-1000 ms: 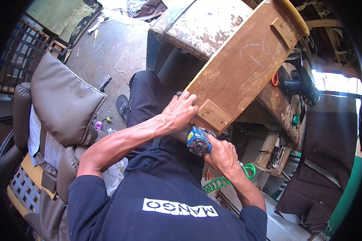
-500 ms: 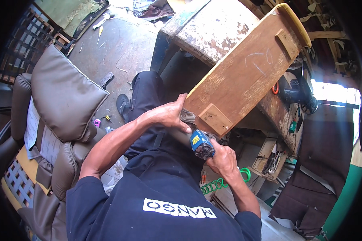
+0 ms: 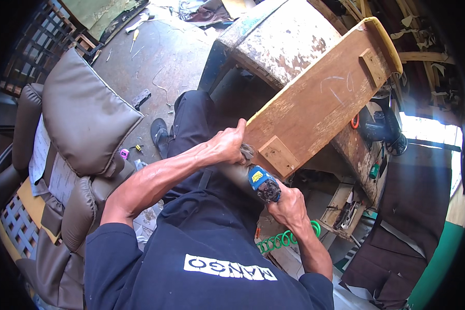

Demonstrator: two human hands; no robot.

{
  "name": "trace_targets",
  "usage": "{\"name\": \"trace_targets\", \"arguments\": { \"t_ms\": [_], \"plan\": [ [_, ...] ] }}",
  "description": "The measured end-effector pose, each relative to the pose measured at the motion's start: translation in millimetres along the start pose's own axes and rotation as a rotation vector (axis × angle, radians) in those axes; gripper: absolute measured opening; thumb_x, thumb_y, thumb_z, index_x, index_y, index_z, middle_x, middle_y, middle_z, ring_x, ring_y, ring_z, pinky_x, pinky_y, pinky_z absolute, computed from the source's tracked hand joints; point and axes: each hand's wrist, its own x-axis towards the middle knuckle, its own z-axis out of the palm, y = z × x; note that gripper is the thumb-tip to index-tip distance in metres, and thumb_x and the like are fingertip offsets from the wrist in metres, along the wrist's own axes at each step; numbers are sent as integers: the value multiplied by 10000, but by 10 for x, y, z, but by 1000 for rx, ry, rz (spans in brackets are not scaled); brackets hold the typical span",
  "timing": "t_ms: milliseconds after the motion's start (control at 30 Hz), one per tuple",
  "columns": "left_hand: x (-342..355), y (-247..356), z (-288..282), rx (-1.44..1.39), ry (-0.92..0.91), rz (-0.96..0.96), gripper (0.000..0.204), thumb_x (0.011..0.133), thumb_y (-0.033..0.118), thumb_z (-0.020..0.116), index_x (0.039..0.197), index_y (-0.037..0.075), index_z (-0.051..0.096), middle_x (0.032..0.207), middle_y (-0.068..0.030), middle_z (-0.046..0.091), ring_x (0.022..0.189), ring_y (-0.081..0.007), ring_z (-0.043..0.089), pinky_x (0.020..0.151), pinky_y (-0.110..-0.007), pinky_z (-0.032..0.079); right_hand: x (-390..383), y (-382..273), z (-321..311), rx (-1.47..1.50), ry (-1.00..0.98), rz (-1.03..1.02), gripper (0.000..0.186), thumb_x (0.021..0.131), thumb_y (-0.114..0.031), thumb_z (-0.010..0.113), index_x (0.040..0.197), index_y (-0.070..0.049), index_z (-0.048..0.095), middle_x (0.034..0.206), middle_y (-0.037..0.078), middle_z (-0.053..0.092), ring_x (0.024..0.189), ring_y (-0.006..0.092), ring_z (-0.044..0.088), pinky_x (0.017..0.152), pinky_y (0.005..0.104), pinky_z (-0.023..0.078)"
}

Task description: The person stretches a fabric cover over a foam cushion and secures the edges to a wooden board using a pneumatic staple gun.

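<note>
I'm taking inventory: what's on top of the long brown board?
A wooden block near its lower end, another block near its upper end, pale marks between. The board beneath both blocks is covered, so unseen.

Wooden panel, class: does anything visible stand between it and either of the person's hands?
Yes. The blue tool gripped by the right hand stands between it and the near end of the wooden panel. Bunched greyish material shows between the left hand and that end; whether this hand touches the panel is unclear.

A padded board, cushion and worn workbench show an upholstery workshop.
</note>
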Motion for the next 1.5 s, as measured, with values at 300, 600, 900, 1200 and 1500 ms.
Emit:
{"name": "trace_targets", "arguments": {
  "t_ms": [300, 600, 900, 1200, 1500],
  "plan": [
    [-7, 0, 13, -6, -8, -37, 824, 709, 191, 925, 1220, -83, 340, 1040, -386, 673, 1049, -525, 684, 874, -517, 567, 63, 15, 97, -100, -50, -40, 390, 755, -144, 725, 1131, -65, 661, 765, 266, 699, 762, 467, 709, 705, 543, 587],
    [13, -280, -113, -131, -60, 44, 897, 731, 264, 929, 1364, -45, 372, 1072, -371, 690, 1071, -483, 696, 905, -500, 562, 16, 17, 140, -190, -14, -11, 428, 742, -140, 722, 1159, -60, 666, 784, 282, 702, 765, 476, 713, 718, 563, 589],
    [-83, -126, -202, 81, -42, 26, 546, 779, 330, 866, 1070, -80, 655, 990, -305, 726, 1008, -429, 729, 850, -470, 580, 52, -104, -8, -9, -4, -29, 383, 800, -160, 697, 1177, -97, 695, 863, 261, 723, 822, 474, 707, 748, 541, 587],
    [-42, -119, -219, 45, -46, -32, 504, 760, 313, 892, 1092, -33, 738, 983, -229, 760, 981, -377, 749, 859, -436, 582, 108, -68, 108, -183, -71, -40, 445, 760, -152, 714, 1195, -74, 665, 811, 286, 710, 784, 477, 714, 743, 562, 590],
    [-1, -287, -297, -14, -32, 5, 475, 759, 365, 901, 990, -24, 754, 878, -198, 747, 880, -325, 751, 765, -418, 561, 193, -196, -45, -71, -76, -64, 402, 782, -141, 708, 1174, -64, 670, 826, 283, 713, 793, 466, 714, 734, 553, 588]
  ]
}}
